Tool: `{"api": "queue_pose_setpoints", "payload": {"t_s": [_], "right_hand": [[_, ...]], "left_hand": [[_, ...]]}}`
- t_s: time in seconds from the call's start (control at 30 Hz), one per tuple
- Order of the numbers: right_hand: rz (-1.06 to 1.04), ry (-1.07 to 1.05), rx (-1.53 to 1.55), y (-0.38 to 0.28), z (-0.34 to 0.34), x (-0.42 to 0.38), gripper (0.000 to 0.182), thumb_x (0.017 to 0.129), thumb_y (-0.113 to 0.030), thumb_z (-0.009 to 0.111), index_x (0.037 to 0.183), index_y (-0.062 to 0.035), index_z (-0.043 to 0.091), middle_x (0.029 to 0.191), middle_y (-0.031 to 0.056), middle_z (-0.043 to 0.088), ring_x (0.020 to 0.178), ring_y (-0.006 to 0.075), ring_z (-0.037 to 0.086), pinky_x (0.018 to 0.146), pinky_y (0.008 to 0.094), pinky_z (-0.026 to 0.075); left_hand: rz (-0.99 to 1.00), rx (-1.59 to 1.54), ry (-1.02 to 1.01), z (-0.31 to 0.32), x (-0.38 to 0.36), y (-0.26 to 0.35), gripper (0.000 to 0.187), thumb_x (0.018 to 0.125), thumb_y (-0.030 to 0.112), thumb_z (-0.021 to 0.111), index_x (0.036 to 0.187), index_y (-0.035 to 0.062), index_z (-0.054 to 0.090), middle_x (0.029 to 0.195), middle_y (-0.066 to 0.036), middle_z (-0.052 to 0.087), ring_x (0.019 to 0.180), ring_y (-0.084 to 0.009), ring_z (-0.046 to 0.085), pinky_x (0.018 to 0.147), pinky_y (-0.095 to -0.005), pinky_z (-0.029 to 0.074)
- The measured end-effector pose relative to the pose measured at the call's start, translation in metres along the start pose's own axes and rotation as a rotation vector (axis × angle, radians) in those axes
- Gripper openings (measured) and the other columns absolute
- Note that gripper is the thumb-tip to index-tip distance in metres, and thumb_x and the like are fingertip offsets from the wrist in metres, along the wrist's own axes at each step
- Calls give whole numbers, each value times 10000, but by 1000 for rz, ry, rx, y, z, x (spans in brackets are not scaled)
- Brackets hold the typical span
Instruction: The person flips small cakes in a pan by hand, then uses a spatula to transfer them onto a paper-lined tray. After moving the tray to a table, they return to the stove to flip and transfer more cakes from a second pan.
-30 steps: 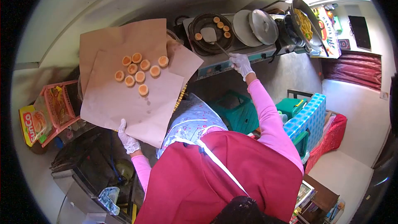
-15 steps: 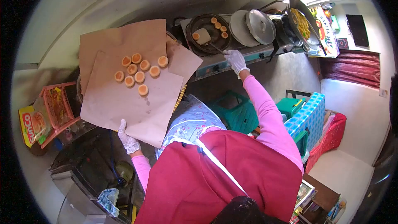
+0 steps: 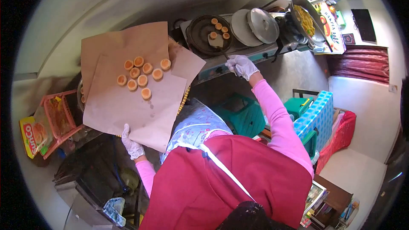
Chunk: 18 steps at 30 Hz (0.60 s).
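Nearest, the person's red apron (image 3: 221,187) fills the lower middle of the view, with a pink sleeve (image 3: 277,119) running up and away toward the stove. The left hand (image 3: 131,145), in a white glove, grips the near edge of a sheet of brown paper (image 3: 128,106), fingers curled onto it. That sheet lies over another brown sheet, and on it sit eight small round golden cakes (image 3: 142,74) in a loose cluster, some touching, one a little apart toward the person. To the left of the paper stands a pink plastic basket (image 3: 59,119), and just beside it lies a yellow packet (image 3: 32,134).

Farther out, the right hand (image 3: 241,65), also gloved in white, is clenched around the handle of a metal spatula (image 3: 217,42). The spatula's flat blade rests inside a dark round frying pan (image 3: 205,34), with a pale piece lying on it. Four more small golden cakes (image 3: 220,26) lie in a short curved row along the far side of the pan. The pan sits on a stove (image 3: 238,57) with knobs along its front face.

Right of the pan, a round metal lid (image 3: 262,24) leans over a pale plate. Beyond that, at the far right, a wok (image 3: 306,15) holds yellow fried food.
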State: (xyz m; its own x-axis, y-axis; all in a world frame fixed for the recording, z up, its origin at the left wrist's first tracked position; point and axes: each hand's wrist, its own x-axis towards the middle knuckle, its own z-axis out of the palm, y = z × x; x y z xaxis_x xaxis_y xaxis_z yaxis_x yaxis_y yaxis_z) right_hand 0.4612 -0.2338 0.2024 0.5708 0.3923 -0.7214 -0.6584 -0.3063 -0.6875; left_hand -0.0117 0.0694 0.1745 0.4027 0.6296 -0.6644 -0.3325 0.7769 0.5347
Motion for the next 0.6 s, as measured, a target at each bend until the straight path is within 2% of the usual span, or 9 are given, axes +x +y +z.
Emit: {"api": "queue_pose_setpoints", "payload": {"t_s": [0.03, 0.17, 0.27, 0.3, 0.4, 0.43, 0.53, 0.57, 0.6], "right_hand": [[52, -27, 81, -7, 6, -5, 209, 842, -22, 552, 1001, 111, 569, 726, 97, 601, 486, 139, 519, 425, 238, 423], [-103, -183, 224, -15, 27, 2, 111, 850, -9, 546, 803, 92, 551, 710, 144, 594, 513, 156, 538, 485, 241, 460], [-283, -57, -284, -1, 22, 59, 128, 846, -1, 552, 767, 100, 554, 732, 180, 605, 542, 172, 566, 475, 258, 461], [-257, -38, -35, -4, 34, 56, 102, 841, -6, 545, 809, 81, 586, 722, 181, 620, 546, 201, 592, 451, 284, 447], [-153, 154, -57, -12, 58, 66, 112, 851, -5, 516, 782, 52, 583, 689, 170, 624, 524, 230, 595, 422, 301, 426], [-147, 195, -29, -9, 67, 73, 144, 871, -34, 479, 754, 14, 549, 647, 153, 604, 468, 231, 547, 402, 322, 414], [10, 352, 295, 3, 91, 73, 163, 876, -85, 462, 756, -5, 538, 616, 137, 573, 434, 223, 510, 379, 332, 394], [-86, 349, 152, 9, 98, 65, 115, 855, -73, 471, 790, -21, 550, 590, 116, 541, 423, 215, 497, 357, 332, 374], [-144, 362, 203, 17, 101, 64, 88, 828, -37, 465, 798, -6, 542, 606, 109, 532, 432, 202, 478, 369, 320, 366]], "left_hand": [[-5, -11, -4, 0, 2, -1, 244, 892, 142, 599, 1085, -9, 595, 1049, -134, 645, 958, -281, 641, 873, -427, 529], [1, -25, -21, -9, 13, -3, 285, 892, 131, 600, 1135, -13, 563, 1066, -136, 638, 971, -283, 637, 895, -433, 522], [-8, -29, -42, -6, 13, -2, 302, 888, 129, 607, 1150, -10, 552, 1068, -137, 635, 977, -283, 634, 896, -436, 521], [-16, -32, -47, -4, 13, -1, 305, 887, 129, 610, 1153, -8, 551, 1066, -137, 635, 979, -283, 633, 895, -437, 522], [-24, -43, -54, -10, 18, -2, 306, 884, 132, 616, 1153, -1, 552, 1062, -135, 636, 977, -284, 634, 895, -438, 521], [-42, -54, -60, -11, 19, -2, 316, 882, 129, 618, 1161, 0, 548, 1067, -135, 633, 982, -285, 632, 896, -437, 521], [-71, -65, -68, -12, 21, -1, 349, 875, 122, 626, 1188, 1, 532, 1089, -137, 622, 1001, -286, 624, 900, -437, 519], [-56, -57, -63, -9, 21, -2, 363, 872, 121, 629, 1198, -1, 526, 1099, -138, 616, 1009, -286, 620, 900, -439, 518], [-41, -49, -56, -7, 21, -1, 377, 869, 119, 633, 1207, -2, 519, 1109, -140, 611, 1016, -286, 616, 901, -440, 517]]}}
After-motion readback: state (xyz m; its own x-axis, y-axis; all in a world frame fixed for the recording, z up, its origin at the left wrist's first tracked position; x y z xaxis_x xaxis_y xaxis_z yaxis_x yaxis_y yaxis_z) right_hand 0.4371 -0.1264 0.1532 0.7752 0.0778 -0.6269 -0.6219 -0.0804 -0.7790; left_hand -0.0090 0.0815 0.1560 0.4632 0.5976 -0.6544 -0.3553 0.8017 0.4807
